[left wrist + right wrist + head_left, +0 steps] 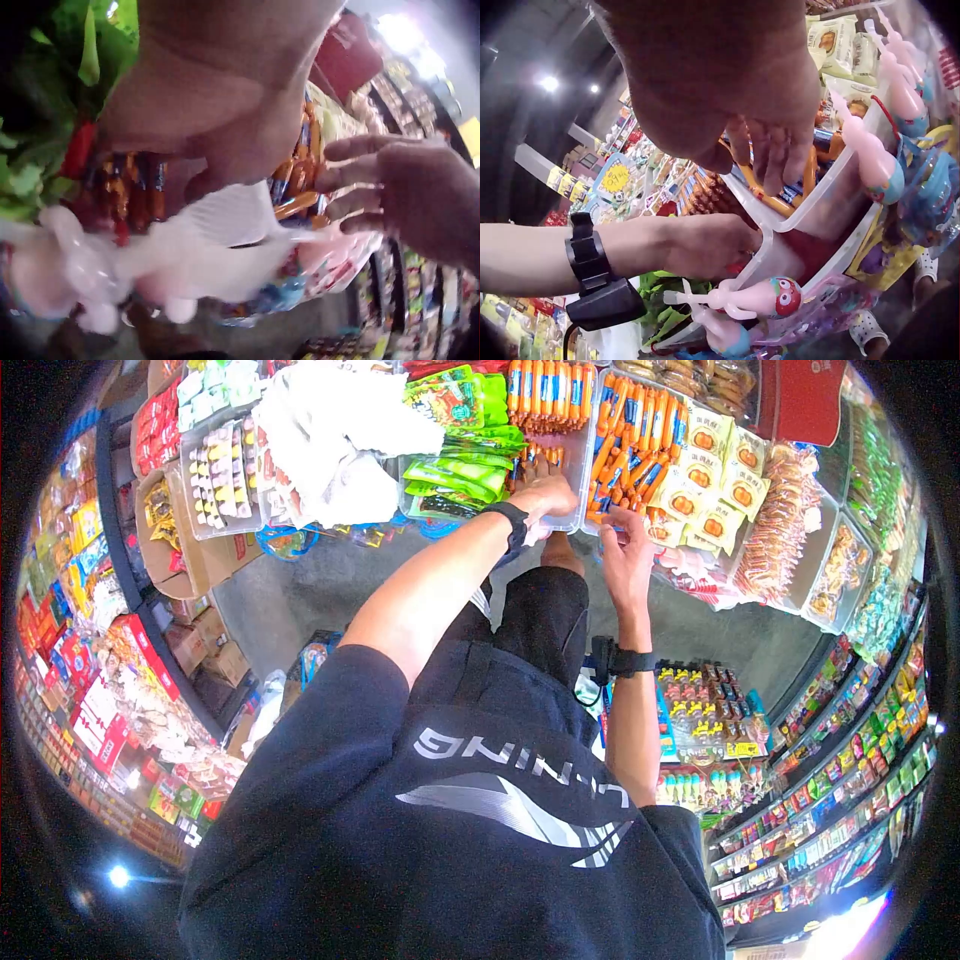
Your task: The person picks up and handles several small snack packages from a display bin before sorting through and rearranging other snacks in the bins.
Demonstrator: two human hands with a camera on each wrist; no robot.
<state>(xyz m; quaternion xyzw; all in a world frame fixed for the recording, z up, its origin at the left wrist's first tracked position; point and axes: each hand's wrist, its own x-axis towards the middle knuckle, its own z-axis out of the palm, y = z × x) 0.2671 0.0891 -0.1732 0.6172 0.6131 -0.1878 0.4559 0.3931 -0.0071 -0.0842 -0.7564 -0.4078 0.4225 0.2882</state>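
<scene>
My left hand [545, 490] reaches into a clear plastic bin [577, 510] of orange sausage sticks [540, 455]. Its fingertips are hidden among the sticks [135, 187], so its hold does not show. In the right wrist view the left hand [705, 244] lies at the bin's rim [810, 206]. My right hand [625, 545] hovers at the front edge of the neighbouring bin of sausage sticks [625, 435]. Its fingers [772, 150] hang loosely over the sticks and hold nothing. The right hand [405, 187] also appears in the left wrist view, fingers stretched toward the sticks.
Green snack packets [465, 460] fill the bin to the left, beside a white plastic bag [320, 440]. Yellow packs [710, 490] lie to the right. Pink bottle-shaped toys [757, 296] hang under the bins. Stocked shelves [850, 780] line both sides of the aisle.
</scene>
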